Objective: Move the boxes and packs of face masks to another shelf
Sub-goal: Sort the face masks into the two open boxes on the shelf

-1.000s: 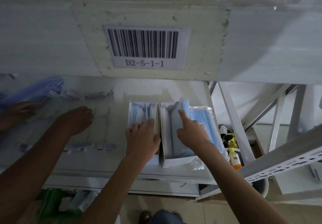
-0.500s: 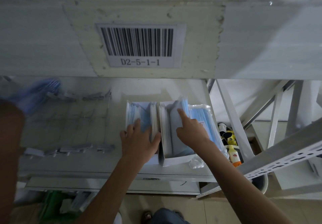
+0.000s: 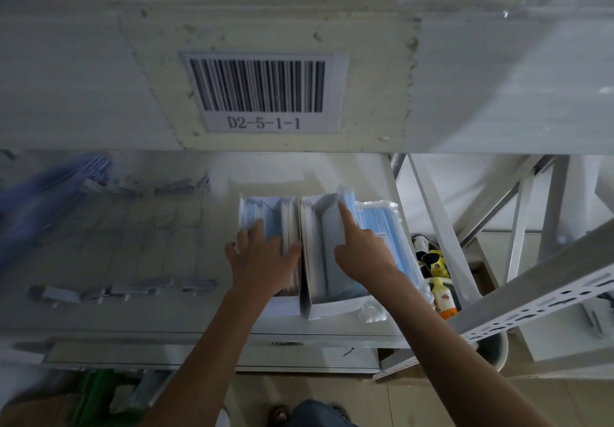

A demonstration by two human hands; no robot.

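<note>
Below a barcode label [image 3: 265,91], two open mask boxes stand side by side on the shelf [image 3: 133,313], the left hand [image 3: 262,260] spread flat over the left box [image 3: 269,214], right hand [image 3: 362,254] forefinger pointing into the right box [image 3: 319,244], a wrapped pack [image 3: 382,227] at its 3 o'clock.

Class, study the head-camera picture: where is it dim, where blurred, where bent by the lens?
Head view: dim overall, brightest behind the rack at right; the barcode label is sharp; the blue pack at far left smears with motion blur; the left hand and right hand on the mask boxes are fairly clear; the wide lens bows the shelf edges.
</note>
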